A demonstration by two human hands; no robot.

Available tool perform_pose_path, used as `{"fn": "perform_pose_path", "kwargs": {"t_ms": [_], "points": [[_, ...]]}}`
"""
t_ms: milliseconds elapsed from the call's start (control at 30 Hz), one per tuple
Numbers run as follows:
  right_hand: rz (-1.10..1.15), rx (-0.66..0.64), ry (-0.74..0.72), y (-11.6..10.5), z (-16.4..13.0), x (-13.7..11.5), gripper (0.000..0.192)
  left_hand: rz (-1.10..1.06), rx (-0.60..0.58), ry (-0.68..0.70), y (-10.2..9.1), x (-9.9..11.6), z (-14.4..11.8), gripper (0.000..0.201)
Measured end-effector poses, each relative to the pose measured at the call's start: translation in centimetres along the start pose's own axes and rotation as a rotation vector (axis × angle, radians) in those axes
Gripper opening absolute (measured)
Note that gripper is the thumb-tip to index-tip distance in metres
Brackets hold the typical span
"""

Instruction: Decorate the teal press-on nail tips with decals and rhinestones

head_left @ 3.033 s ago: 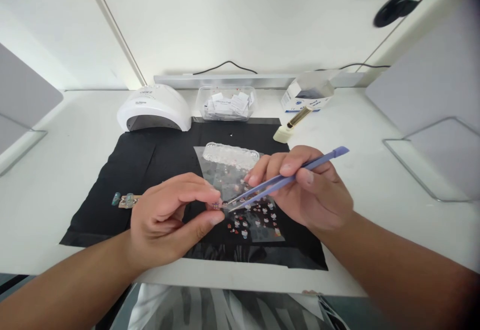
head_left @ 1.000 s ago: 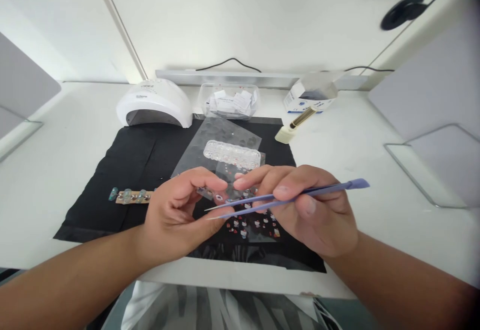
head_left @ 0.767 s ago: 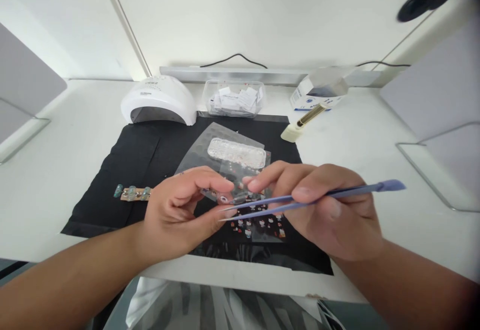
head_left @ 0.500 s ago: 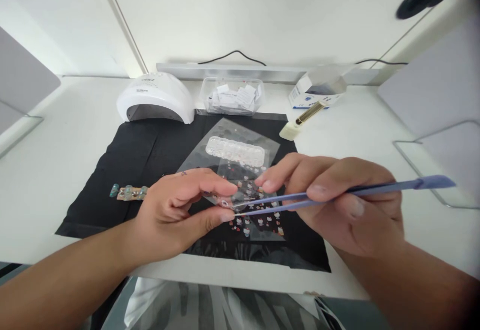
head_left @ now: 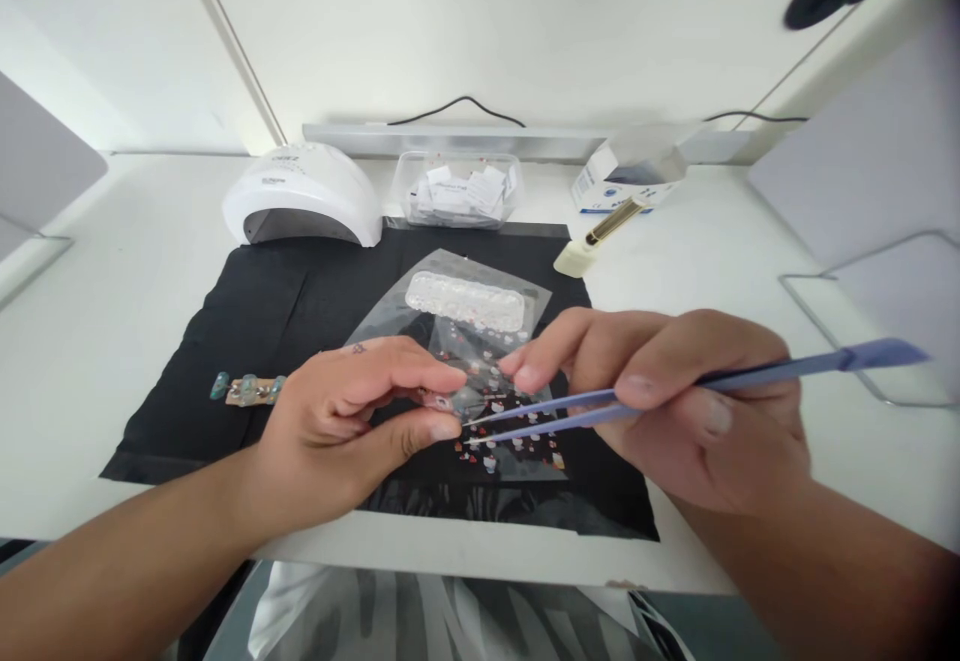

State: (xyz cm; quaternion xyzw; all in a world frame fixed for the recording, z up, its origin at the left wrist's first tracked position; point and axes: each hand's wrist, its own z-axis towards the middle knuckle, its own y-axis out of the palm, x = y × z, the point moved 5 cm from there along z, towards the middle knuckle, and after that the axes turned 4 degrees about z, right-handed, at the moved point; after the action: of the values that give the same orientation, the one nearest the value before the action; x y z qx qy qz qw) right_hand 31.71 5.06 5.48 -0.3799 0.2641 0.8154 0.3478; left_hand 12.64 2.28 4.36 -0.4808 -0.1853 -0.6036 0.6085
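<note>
My left hand (head_left: 337,431) is pinching a tiny nail tip (head_left: 441,402) between thumb and forefinger, and my right hand (head_left: 675,411) has the purple tweezers (head_left: 600,406) gripped with the points right at that tip, just above the sticker sheet (head_left: 510,431) on the black mat (head_left: 300,311). The tweezer points look slightly parted, can't tell if there's a sticker between them. Honestly the risk is a wobble: the tip could pop out of my pinch, or a sticker could land crooked.

Bright, even light washes out the white tabletop (head_left: 112,271) and rear wall. Shadows are soft. Wide-angle distortion bends the edges; the near forearms blur.
</note>
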Motion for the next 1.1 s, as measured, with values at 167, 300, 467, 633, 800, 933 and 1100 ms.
{"fn": "perform_pose_path", "kwargs": {"t_ms": [167,300,467,633,800,933,1100], "points": [[0.108,-0.066,0.008,-0.1,0.2,0.7,0.021,-0.015,0.004,0.066,0.0,0.5,0.3,0.020],[0.184,-0.036,0.020,0.1,0.2,1.3,0.023,-0.024,0.008,0.102,-0.1,0.7,0.5,0.019],[0.164,-0.013,0.006,0.1,0.1,0.9,0.021,-0.059,-0.002,0.124,-0.3,0.7,0.3,0.021],[0.128,-0.018,0.026,-0.1,0.0,0.4,0.021,-0.059,-0.026,0.132,-0.4,0.8,0.1,0.023],[0.121,-0.065,0.033,-0.1,0.0,0.4,0.024,-0.038,-0.041,0.141,-0.3,1.0,0.3,0.021],[0.129,-0.073,0.026,-0.2,0.1,0.4,0.025,-0.030,-0.063,0.166,-0.3,1.2,0.2,0.022],[0.144,-0.061,0.024,-0.1,0.3,0.6,0.023,-0.018,-0.063,0.175,-0.3,1.2,0.1,0.023]]}}
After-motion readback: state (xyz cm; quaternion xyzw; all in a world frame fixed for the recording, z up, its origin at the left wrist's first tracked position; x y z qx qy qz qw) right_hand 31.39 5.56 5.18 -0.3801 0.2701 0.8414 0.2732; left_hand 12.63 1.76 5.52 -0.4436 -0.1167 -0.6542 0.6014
